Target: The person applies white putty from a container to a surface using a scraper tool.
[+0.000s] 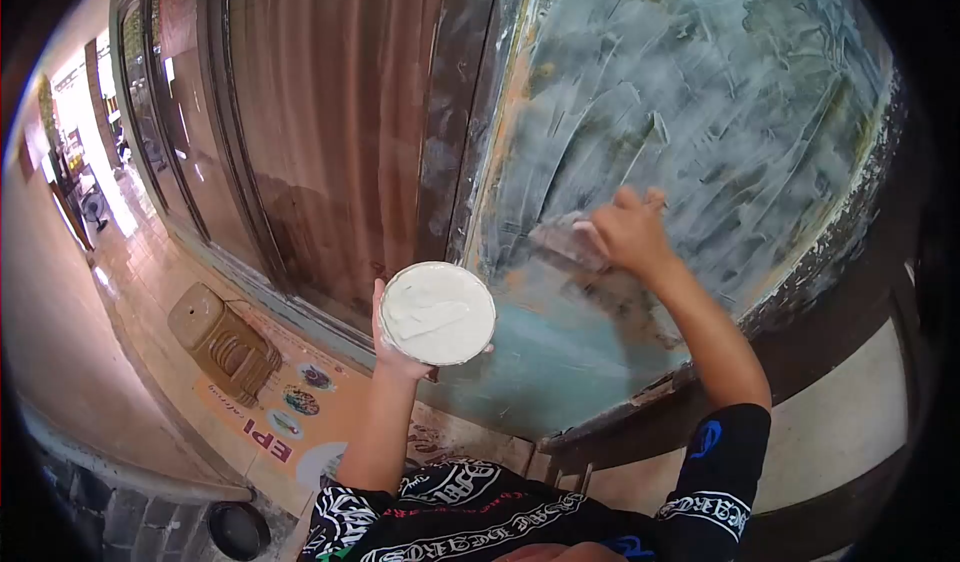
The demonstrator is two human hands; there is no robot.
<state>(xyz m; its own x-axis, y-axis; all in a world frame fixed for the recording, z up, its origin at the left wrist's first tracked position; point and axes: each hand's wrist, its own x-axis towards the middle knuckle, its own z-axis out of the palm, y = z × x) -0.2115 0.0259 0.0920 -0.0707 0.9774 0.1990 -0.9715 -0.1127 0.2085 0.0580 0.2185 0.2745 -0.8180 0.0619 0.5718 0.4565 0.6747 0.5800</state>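
Observation:
My left hand (399, 360) grips a round tub of white putty (438, 314) from below and the side, its open top facing me. A smeared ridge crosses the putty's surface. To the right, my right hand (633, 234) is closed around a putty knife (568, 242), whose blade lies at the wall and looks blurred. Streaky pale smears cover much of the grey-green wall (690, 122); its lower strip is a smoother blue-green. The putty knife's handle is mostly hidden by my fingers.
Left of the wall stands a dark-framed window (330, 112) with brown curtains behind the glass. A brown plastic stool (222, 337) and a printed banner (290, 417) are on the tiled floor. A black round pan (238, 530) sits at lower left.

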